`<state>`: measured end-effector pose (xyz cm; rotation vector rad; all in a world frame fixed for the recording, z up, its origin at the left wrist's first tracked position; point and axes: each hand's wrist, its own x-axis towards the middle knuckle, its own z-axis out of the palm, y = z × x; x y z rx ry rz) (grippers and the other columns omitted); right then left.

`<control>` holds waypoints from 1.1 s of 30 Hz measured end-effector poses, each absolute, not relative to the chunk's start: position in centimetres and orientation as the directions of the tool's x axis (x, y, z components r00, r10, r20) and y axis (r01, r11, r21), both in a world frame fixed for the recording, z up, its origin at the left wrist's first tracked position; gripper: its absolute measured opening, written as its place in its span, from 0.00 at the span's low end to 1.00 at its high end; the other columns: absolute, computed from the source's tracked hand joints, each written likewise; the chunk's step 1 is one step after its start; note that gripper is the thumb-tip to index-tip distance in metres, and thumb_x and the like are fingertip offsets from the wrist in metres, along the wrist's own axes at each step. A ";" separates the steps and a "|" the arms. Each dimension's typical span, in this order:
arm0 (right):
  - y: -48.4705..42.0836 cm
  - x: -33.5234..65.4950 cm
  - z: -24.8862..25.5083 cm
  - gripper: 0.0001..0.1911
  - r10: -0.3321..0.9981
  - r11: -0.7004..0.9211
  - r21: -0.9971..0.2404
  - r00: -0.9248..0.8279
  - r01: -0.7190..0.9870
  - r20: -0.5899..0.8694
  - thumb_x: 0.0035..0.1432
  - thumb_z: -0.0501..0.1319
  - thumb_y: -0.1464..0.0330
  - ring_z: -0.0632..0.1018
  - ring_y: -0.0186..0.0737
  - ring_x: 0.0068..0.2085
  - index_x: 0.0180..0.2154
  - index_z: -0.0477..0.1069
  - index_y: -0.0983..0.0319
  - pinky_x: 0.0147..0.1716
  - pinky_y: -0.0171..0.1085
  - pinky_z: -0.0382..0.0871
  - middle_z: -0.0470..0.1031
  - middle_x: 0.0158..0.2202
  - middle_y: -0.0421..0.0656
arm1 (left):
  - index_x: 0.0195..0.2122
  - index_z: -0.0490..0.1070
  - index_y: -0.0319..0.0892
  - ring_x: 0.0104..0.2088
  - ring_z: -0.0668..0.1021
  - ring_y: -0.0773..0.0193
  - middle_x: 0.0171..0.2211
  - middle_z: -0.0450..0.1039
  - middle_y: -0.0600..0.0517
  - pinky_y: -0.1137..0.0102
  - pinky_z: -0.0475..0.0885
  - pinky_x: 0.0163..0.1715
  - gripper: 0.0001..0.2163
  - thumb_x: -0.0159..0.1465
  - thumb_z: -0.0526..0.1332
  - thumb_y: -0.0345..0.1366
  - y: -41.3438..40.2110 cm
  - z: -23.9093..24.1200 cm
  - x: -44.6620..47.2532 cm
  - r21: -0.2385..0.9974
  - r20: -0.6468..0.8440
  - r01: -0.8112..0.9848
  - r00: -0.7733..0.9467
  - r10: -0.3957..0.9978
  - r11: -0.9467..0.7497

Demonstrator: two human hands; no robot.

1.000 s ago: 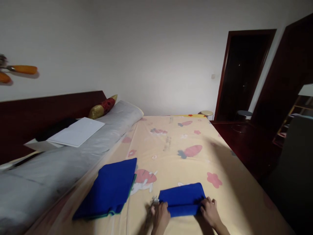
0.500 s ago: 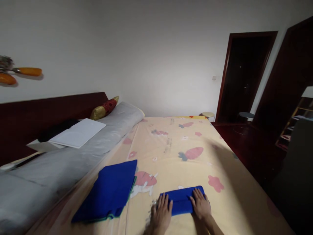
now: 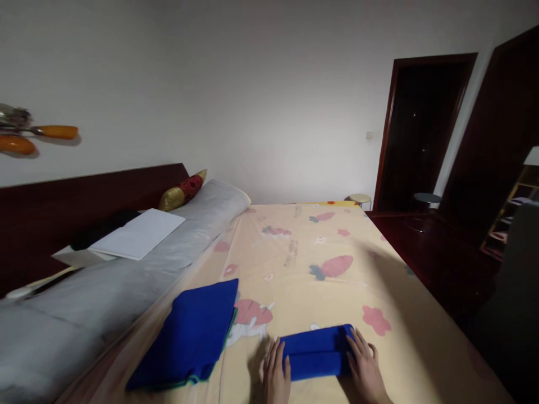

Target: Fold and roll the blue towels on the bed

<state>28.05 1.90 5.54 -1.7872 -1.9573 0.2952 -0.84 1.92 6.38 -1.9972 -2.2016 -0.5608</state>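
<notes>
Folded blue cloth (image 3: 316,353) on bed (image 3: 320,280): left hand (image 3: 275,376) and right hand (image 3: 365,367) now shifting from top to its ends, fingers flat, released, squaring edges.

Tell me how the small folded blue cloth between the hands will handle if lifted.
The folded blue cloth is probably soft and floppy: its layers may sag or unfold unless the left hand and right hand support both ends. It looks light, unlikely to roll.

Small folded cloth (image 3: 315,353) laid near on bed (image 3: 320,292), flanked by left hand (image 3: 277,377) and right hand (image 3: 365,367). Larger folded stack (image 3: 191,334) placed to its left. Bolster (image 3: 126,275) set along bed's left side; doorway (image 3: 416,129) seen far right.
</notes>
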 end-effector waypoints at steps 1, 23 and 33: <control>1.1 28.5 5.2 0.24 0.973 0.158 -0.454 -0.060 0.877 0.223 0.65 0.42 0.62 0.58 0.47 0.66 0.60 0.61 0.53 0.60 0.55 0.57 0.57 0.66 0.42 | 0.56 0.68 0.50 0.60 0.69 0.58 0.60 0.68 0.53 0.58 0.64 0.58 0.21 0.64 0.46 0.36 1.3 6.0 -0.9 0.214 0.324 0.975 -0.125 0.938 0.056; 0.8 28.6 8.4 0.19 0.996 0.077 -0.423 -0.052 0.903 0.072 0.51 0.52 0.72 0.74 0.48 0.48 0.44 0.73 0.61 0.52 0.48 0.60 0.78 0.44 0.47 | 0.57 0.67 0.44 0.62 0.65 0.59 0.59 0.69 0.48 0.54 0.46 0.66 0.24 0.60 0.47 0.28 1.9 10.4 1.0 0.240 -0.074 0.970 -0.026 0.997 0.043; 0.6 23.6 8.1 0.29 0.988 0.152 -0.443 -0.144 0.884 0.050 0.59 0.46 0.69 0.60 0.46 0.66 0.62 0.57 0.57 0.63 0.52 0.52 0.60 0.65 0.45 | 0.63 0.57 0.49 0.67 0.57 0.62 0.66 0.58 0.52 0.58 0.47 0.67 0.27 0.60 0.46 0.31 0.9 9.2 4.3 0.307 -0.105 0.949 0.106 0.989 -0.069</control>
